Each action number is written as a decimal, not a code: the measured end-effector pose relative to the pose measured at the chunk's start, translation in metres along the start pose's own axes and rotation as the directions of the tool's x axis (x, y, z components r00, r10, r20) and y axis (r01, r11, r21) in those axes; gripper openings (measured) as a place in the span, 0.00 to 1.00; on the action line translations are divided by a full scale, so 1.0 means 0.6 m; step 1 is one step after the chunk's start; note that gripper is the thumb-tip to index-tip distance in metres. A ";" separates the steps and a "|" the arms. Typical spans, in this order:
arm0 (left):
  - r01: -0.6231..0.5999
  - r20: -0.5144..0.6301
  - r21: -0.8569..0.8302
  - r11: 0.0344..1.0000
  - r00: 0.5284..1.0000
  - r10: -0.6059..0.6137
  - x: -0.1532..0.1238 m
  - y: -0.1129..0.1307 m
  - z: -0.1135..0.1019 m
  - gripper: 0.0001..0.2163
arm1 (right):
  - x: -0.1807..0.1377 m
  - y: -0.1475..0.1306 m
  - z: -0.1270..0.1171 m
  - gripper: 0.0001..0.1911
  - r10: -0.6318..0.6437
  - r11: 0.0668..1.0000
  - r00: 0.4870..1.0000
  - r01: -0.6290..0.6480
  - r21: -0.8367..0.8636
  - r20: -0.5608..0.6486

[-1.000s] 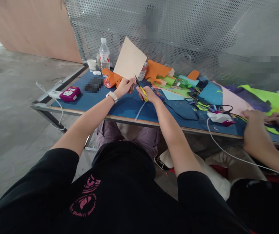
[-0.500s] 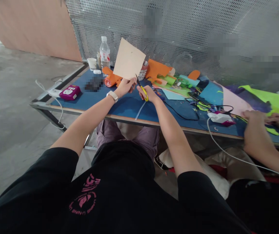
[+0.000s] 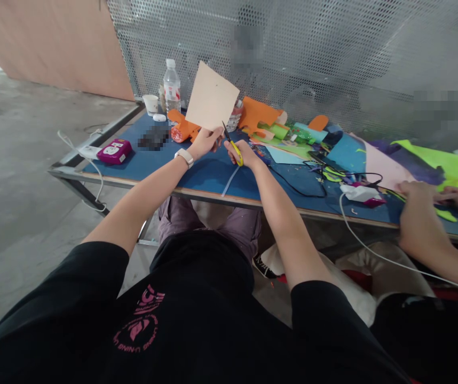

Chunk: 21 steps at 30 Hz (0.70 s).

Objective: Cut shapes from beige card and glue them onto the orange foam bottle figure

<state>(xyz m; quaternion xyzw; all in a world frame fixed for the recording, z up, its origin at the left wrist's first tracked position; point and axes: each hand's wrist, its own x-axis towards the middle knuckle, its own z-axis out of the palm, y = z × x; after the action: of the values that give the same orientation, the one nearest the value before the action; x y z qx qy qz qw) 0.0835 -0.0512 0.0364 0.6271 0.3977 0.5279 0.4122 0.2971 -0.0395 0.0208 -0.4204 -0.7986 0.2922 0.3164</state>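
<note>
My left hand pinches the lower edge of a tan sheet and holds it upright above the blue table. A white watch sits on that wrist. My right hand is closed around yellow-handled scissors, whose dark blades point up at the sheet's lower right corner. A thin pale strip lies on the table just below the scissors.
A water bottle, a white cup, orange foam rolls, a magenta box, cables and coloured sheets crowd the table. Another person's hands rest on green paper at the right. A perforated metal screen stands behind.
The tan sheet has tilted slightly and shifted a little to the left in my left hand. The scissors stay at its lower corner.
</note>
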 end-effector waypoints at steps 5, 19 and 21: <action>0.011 -0.008 0.004 1.000 1.000 -0.011 0.003 -0.003 0.000 0.28 | -0.002 -0.004 -0.001 0.56 -0.018 1.000 1.000 0.018 -0.016 0.003; -0.024 0.006 0.000 1.000 1.000 0.024 -0.001 0.005 0.003 0.29 | 0.001 -0.002 -0.002 0.52 -0.011 1.000 1.000 0.011 -0.026 0.008; -0.043 0.010 -0.005 0.999 0.999 0.043 0.001 0.003 0.004 0.29 | 0.000 -0.004 -0.002 0.52 -0.022 0.999 1.000 0.023 -0.030 0.011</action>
<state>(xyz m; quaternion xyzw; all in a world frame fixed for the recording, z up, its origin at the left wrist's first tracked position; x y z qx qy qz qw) 0.0860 -0.0514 0.0383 0.6372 0.3807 0.5345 0.4041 0.2966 -0.0403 0.0236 -0.4145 -0.8093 0.2789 0.3090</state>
